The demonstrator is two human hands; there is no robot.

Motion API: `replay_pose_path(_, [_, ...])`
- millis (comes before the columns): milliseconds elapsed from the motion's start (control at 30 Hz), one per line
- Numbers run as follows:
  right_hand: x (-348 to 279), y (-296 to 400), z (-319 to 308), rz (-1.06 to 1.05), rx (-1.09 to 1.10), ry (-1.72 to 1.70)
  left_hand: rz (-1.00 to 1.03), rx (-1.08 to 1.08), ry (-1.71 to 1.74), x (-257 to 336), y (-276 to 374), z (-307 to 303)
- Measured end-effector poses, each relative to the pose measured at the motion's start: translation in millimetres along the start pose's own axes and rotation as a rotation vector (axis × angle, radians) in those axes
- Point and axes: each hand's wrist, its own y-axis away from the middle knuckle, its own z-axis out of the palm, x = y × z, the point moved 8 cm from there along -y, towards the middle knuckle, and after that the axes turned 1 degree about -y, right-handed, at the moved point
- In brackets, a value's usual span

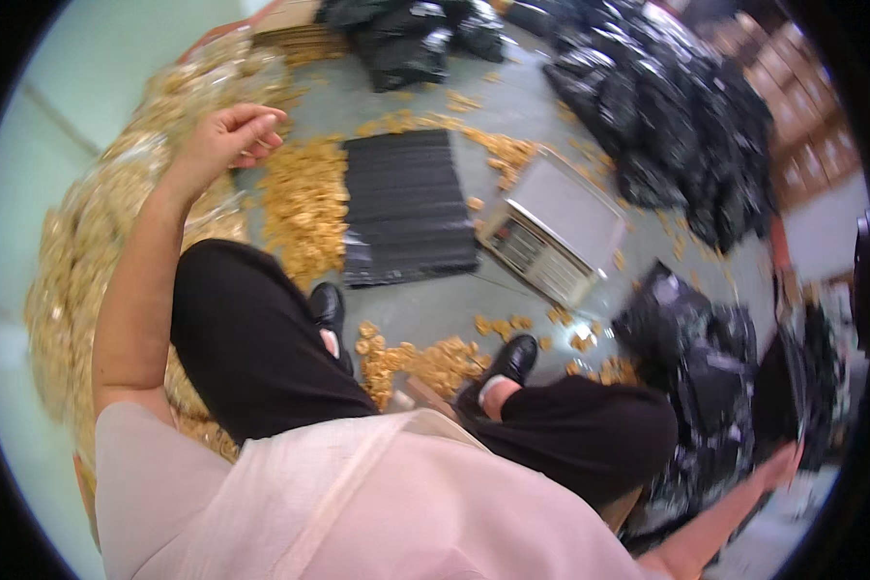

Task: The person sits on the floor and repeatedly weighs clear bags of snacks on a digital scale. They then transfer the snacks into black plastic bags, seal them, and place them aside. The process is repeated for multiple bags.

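My left hand point(243, 134) hovers at the upper left, its fingers curled with the thumb against them and no object visible in them. Beneath and beside it lie a heap of small golden-yellow pieces point(304, 206) and a large pile of filled clear plastic bags point(145, 152). At the lower right, my blurred right hand point(779, 464) is beside dark plastic; whether it grips the plastic cannot be made out. Between the yellow heap and an electronic weighing scale point(565, 210) with a keypad, a flat black plastic sheet or stack of bags point(409, 210) rests on the floor.
Black plastic bags point(667, 130) are piled at the upper right, with others point(391, 36) at the top. Another black bag heap point(703, 370) stands beside my right knee. Cardboard boxes point(805, 123) are stacked behind. More yellow pieces point(442, 362) are scattered around my shoes.
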Motion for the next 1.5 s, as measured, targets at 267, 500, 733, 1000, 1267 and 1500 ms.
replay_pose_path(267, [-150, 145, 252, 0.158, -0.918, -0.28, -0.542, 0.636, -0.405, -379, 159, -128])
replay_pose_path(500, [-425, 332, 327, -0.777, -1.44, -0.246, -0.848, 0.445, -1.385, -488, 303, -55])
replay_pose_path(733, [-536, 453, 338, -1.014, -1.578, -0.266, -0.926, 0.507, -0.976, -435, 327, -107])
replay_pose_path(1000, [-635, 563, 297, -0.834, -1.97, -0.234, -0.796, 0.408, -0.534, -350, 320, -126])
replay_pose_path(1267, [-742, 702, 206, -0.667, -2.396, -0.578, -0.688, 0.468, -0.204, -294, 342, -106])
replay_pose_path(1500, [-775, 764, 192, 0.011, -2.663, -0.416, -0.423, 0.306, 0.299, -205, 192, -67])
